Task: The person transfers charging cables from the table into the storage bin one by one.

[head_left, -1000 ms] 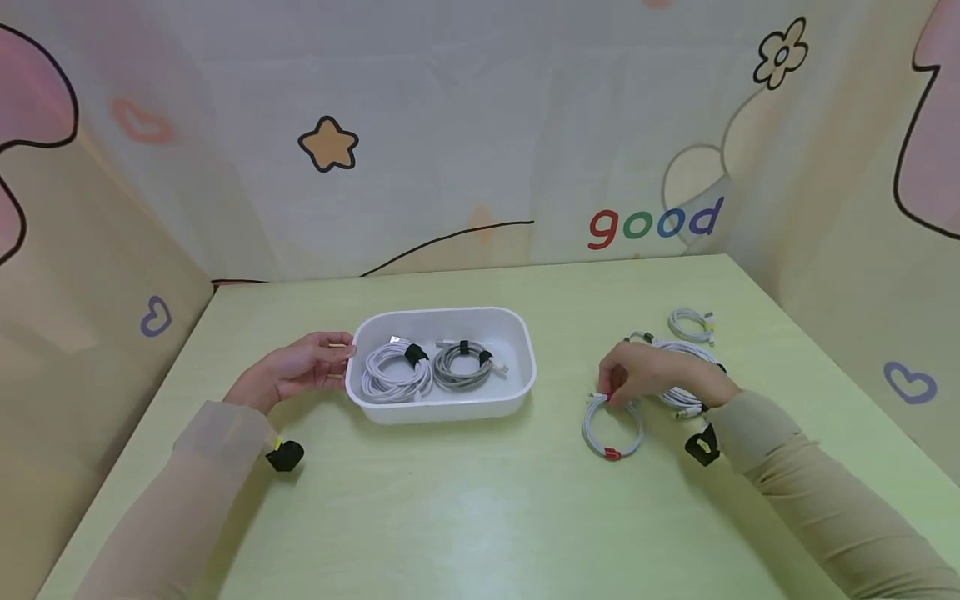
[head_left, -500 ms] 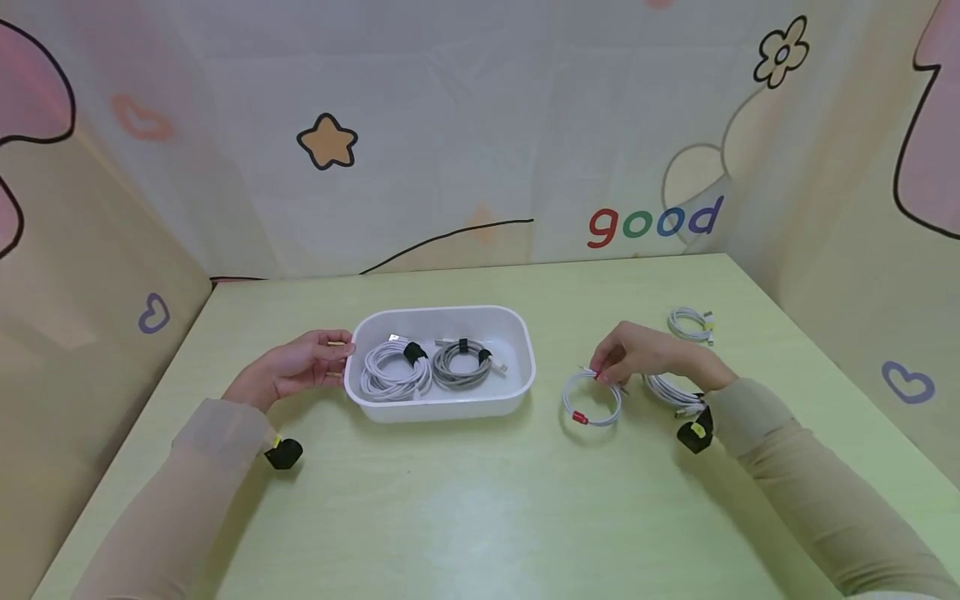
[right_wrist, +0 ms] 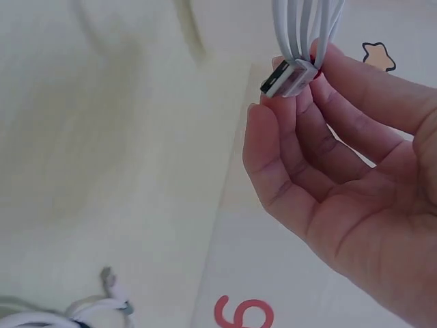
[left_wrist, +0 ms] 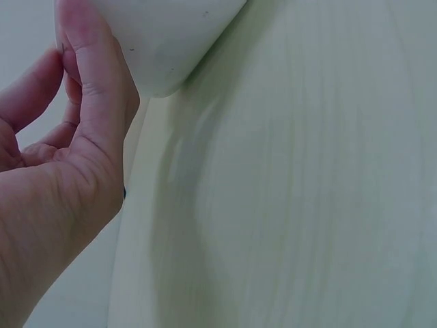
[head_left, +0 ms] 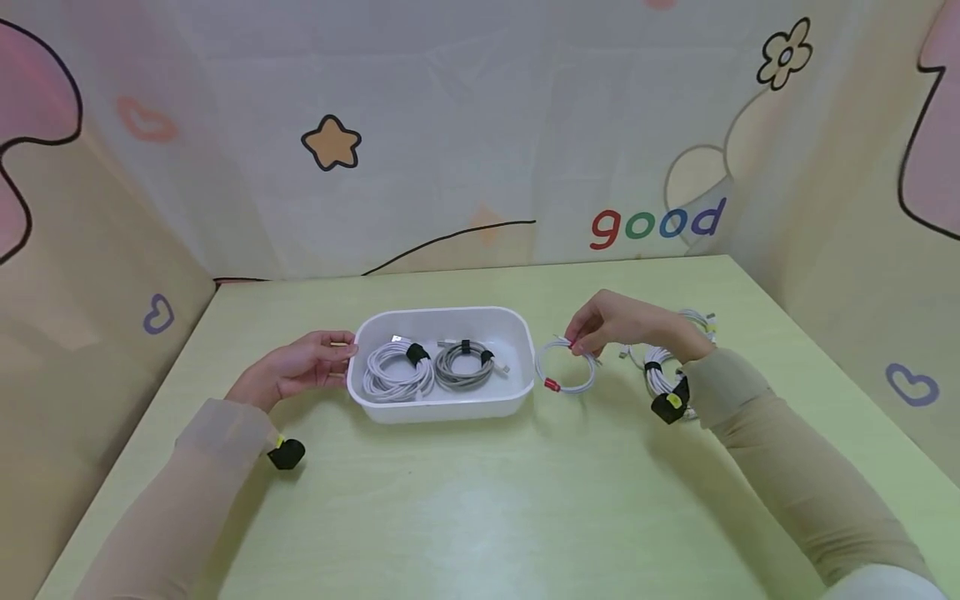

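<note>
A white plastic bin (head_left: 438,410) stands on the table. My left hand (head_left: 311,363) pinches its left rim between thumb and fingers; the left wrist view shows the same hand (left_wrist: 89,116) at the bin's corner (left_wrist: 164,48). Inside lie a white coiled cable (head_left: 386,387) with a black strap and a grey coiled cable (head_left: 459,381). My right hand (head_left: 618,323) pinches a coiled white USB cable (head_left: 577,389) with red ties, just right of the bin and raised off the table. Its USB plug (right_wrist: 290,78) shows at the fingertips in the right wrist view.
More coiled white cables (head_left: 654,379) lie at the right, partly hidden under my right wrist; another coil (head_left: 697,318) lies behind them. A printed cloth wall (head_left: 450,167) encloses the back and sides of the table (head_left: 450,517).
My right hand has lifted the red-tied cable from the table and carried it left and back, up to the bin's right side. My left hand stays on the rim.
</note>
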A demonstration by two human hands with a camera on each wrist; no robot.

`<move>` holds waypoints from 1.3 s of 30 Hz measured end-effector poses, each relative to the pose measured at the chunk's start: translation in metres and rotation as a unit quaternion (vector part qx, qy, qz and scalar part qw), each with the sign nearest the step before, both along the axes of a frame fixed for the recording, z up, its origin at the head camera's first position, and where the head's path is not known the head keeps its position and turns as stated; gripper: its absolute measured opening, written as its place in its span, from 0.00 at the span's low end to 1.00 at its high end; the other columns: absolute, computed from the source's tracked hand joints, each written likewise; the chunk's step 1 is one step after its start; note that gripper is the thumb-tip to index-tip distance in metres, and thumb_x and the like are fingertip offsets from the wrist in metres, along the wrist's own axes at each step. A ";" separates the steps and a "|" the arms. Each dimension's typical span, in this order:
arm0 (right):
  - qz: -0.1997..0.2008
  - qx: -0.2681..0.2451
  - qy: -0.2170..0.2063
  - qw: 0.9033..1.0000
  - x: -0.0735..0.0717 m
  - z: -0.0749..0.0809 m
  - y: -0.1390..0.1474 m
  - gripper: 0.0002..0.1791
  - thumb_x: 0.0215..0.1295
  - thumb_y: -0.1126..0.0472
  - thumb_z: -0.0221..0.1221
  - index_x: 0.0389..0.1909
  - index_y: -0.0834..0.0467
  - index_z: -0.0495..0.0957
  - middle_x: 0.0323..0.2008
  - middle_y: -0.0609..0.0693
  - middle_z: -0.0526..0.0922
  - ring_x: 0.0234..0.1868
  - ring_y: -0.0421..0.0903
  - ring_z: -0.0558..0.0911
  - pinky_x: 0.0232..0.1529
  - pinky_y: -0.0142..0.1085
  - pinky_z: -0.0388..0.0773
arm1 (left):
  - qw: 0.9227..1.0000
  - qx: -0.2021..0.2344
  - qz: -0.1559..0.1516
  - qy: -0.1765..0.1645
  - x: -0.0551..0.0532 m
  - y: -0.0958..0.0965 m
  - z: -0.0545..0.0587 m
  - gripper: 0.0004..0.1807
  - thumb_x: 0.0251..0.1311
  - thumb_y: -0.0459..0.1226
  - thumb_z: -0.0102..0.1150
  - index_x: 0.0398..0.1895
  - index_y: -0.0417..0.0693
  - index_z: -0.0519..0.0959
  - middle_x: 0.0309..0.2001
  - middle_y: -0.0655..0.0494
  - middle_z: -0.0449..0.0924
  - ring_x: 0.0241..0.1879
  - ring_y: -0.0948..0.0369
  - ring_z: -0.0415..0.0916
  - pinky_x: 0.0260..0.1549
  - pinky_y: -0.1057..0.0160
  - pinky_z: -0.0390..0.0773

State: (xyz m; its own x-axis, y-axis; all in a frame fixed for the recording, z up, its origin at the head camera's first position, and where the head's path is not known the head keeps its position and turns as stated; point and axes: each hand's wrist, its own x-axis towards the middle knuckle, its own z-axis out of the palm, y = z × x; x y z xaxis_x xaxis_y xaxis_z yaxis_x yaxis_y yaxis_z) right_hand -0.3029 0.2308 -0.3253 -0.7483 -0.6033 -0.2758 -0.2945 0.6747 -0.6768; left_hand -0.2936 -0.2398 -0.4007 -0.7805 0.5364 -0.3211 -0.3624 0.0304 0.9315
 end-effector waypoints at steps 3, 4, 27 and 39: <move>0.000 -0.002 0.001 1.000 -0.002 0.006 -0.008 0.12 0.61 0.64 0.64 0.43 0.66 0.81 0.33 0.53 0.86 0.31 0.43 0.81 0.40 0.36 0.85 | 1.000 0.001 -0.001 0.001 -0.001 0.000 -0.001 0.04 0.72 0.32 0.45 0.43 0.46 0.70 0.35 0.57 0.78 0.35 0.62 0.79 0.36 0.64 0.85; -0.001 -0.001 0.001 1.000 -0.003 0.008 -0.011 0.11 0.61 0.64 0.64 0.43 0.66 0.81 0.33 0.53 0.86 0.31 0.43 0.81 0.40 0.37 0.85 | 1.000 0.004 -0.004 0.002 -0.002 0.000 -0.001 0.04 0.72 0.32 0.45 0.43 0.46 0.70 0.35 0.57 0.78 0.35 0.62 0.79 0.36 0.64 0.84; -0.003 0.009 0.043 0.999 -0.010 0.008 -0.088 0.11 0.61 0.66 0.64 0.43 0.65 0.82 0.35 0.54 0.85 0.31 0.43 0.78 0.35 0.33 0.81 | 1.000 0.021 -0.010 0.002 -0.001 -0.002 -0.001 0.05 0.72 0.31 0.45 0.41 0.46 0.72 0.34 0.58 0.79 0.35 0.63 0.79 0.36 0.65 0.85; 0.020 0.037 0.100 0.994 -0.011 -0.006 -0.107 0.08 0.59 0.67 0.65 0.39 0.65 0.83 0.34 0.56 0.85 0.32 0.43 0.78 0.38 0.29 0.80 | 1.000 0.023 -0.004 -0.007 -0.002 -0.001 -0.001 0.05 0.71 0.30 0.44 0.41 0.46 0.72 0.34 0.57 0.79 0.35 0.62 0.79 0.35 0.65 0.84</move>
